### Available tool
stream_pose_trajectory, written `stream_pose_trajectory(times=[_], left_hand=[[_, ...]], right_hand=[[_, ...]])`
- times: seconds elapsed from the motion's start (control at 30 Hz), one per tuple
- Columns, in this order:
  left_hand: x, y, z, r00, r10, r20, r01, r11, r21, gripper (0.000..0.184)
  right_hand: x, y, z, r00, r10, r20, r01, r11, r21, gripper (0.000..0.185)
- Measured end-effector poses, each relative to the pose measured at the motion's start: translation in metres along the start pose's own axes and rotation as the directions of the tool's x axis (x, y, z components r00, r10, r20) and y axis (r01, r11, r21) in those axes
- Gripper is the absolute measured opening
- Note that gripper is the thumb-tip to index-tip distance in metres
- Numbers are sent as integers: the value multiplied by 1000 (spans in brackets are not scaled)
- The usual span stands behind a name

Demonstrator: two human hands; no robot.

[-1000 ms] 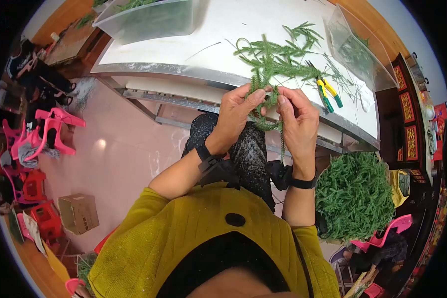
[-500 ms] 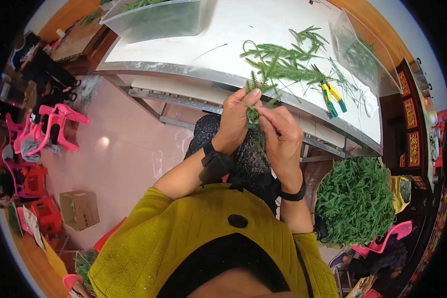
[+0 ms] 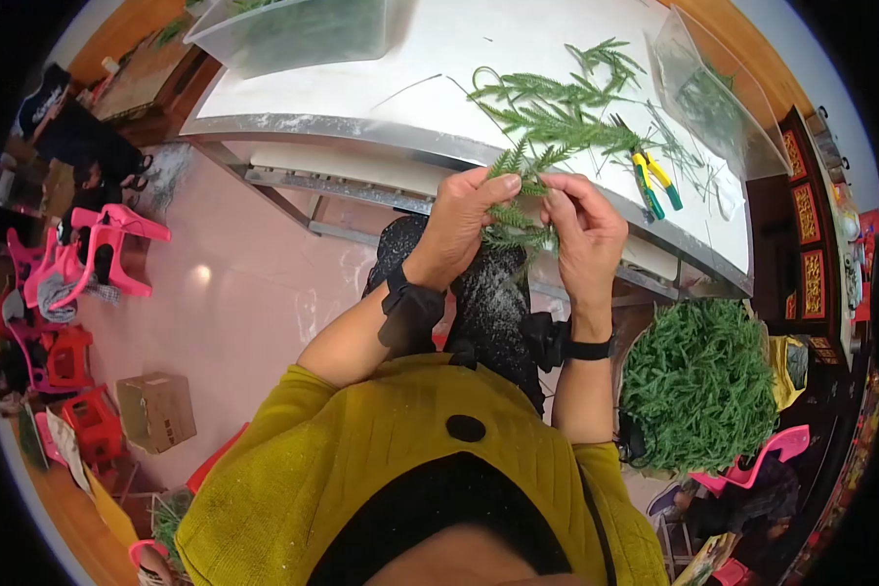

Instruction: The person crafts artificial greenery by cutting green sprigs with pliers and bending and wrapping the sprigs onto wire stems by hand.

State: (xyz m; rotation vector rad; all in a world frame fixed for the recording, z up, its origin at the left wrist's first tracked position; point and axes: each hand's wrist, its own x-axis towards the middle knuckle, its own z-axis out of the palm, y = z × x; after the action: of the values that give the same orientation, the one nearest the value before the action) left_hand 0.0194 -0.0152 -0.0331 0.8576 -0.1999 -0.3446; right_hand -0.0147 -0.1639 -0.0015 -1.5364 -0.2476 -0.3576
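Just off the table's front edge, over my lap, both hands hold a green sprig. My left hand pinches it between thumb and fingers on its left side. On the right, the thumb and fingers of my right hand are closed on the sprig's other side. Beyond my hands, more green sprigs lie on the white table among thin wires. Yellow-and-green pliers rest to the right of these sprigs, their jaws pointing away from me.
Clear plastic bins of greenery stand at the table's back left and right. A big heap of green sprigs is at my right. Pink stools, a cardboard box and a person are at the left.
My right hand came in across the sprig toward my left hand, then moved back to the right. The sprig is now spread between both hands.
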Motion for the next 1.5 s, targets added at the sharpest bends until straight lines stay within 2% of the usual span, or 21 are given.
stream_pose_trajectory(times=[0.1, 0.13, 0.23, 0.4, 0.5, 0.6, 0.73, 0.9, 1.0, 1.03, 1.1, 1.2, 1.33, 1.43, 1.5], left_hand=[[-2, 0, -2, 1000, 24, -4, -24, 989, 148, 21], [-3, 1, 0, 999, 36, -14, -33, 980, 198, 20], [-7, 5, 13, 998, 66, -25, -60, 980, 190, 20], [-9, 5, 3, 989, 136, 51, -144, 878, 457, 20], [-10, 7, 4, 986, 145, 76, -163, 830, 533, 20], [-9, 7, 5, 980, 177, 95, -199, 788, 583, 22], [-8, 8, 6, 977, 186, 107, -213, 784, 583, 24], [-4, 9, 5, 990, 117, 85, -143, 862, 486, 23], [-6, 11, 6, 998, 46, 35, -57, 903, 425, 21], [-6, 12, 7, 1000, 16, 14, -21, 915, 404, 21], [-6, 12, 7, 999, -25, 37, 12, 951, 309, 20], [-7, 15, 8, 994, -103, 33, 92, 964, 251, 19], [-6, 14, 5, 976, -208, 60, 196, 967, 160, 19], [-6, 17, 10, 973, -205, 108, 182, 965, 190, 19], [-4, 20, 9, 964, -208, 166, 154, 945, 287, 18]], right_hand=[[4, 5, -6, 999, -18, 41, 20, 999, -44, 14], [4, 2, -5, 999, 38, 37, -38, 999, -6, 13], [1, -4, -4, 981, 191, 44, -194, 976, 94, 11], [3, 7, -12, 926, 348, 149, -375, 896, 238, 9], [2, 9, -15, 924, 346, 164, -373, 908, 188, 9], [1, 1, -7, 930, 354, 94, -366, 909, 200, 8], [-3, 4, -7, 962, 263, 67, -271, 943, 192, 7], [-8, 0, 0, 978, 206, 20, -207, 973, 97, 9], [-12, -4, 5, 997, 75, -4, -75, 997, -23, 9], [-13, -6, 4, 999, 34, 9, -32, 990, -134, 10], [-13, -10, -1, 998, -41, 50, 56, 936, -348, 11], [-10, -10, -6, 924, -345, 165, 381, 781, -495, 17], [-14, -12, -14, 886, -375, 273, 464, 698, -546, 25], [-15, -15, -16, 884, -368, 289, 468, 688, -555, 28], [-15, -17, -18, 881, -373, 291, 473, 687, -551, 28]])
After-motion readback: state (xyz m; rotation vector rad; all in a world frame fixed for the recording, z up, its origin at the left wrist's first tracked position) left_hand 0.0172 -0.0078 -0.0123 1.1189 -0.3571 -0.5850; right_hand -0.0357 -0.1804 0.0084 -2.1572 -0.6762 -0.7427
